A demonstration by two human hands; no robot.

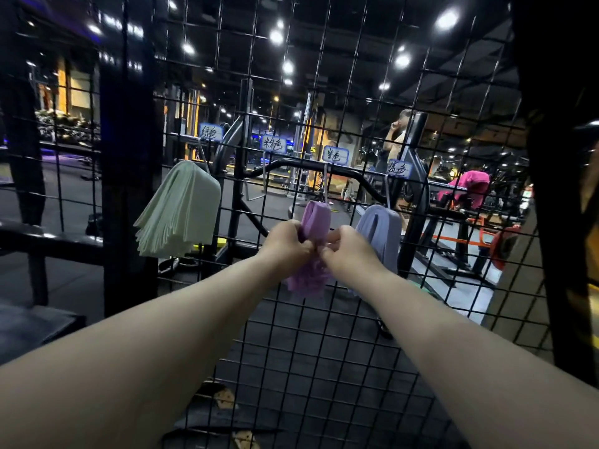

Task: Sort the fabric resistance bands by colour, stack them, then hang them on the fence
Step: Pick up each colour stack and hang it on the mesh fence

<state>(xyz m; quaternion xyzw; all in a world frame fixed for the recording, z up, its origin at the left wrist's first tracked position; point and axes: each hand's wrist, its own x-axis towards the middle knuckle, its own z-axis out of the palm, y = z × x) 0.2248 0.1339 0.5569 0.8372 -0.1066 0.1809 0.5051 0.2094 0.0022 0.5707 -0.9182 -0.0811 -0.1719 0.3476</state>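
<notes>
My hands [319, 246] crowd the purple bands [316, 222]; blue bands [381, 233] hang just beside on the right. Leftward, open mesh [256, 202] under the second label [274, 144] lies free before the green bands [180, 210].

Colours on the black wire fence

The fence [324, 319] is black with a square grid pattern. At middle left hang pale green bands [178, 209]. In the centre are purple bands [316, 222], and just right of them grey-blue bands [379, 231]. Far right, something bright pink [470, 186] shows.
</notes>
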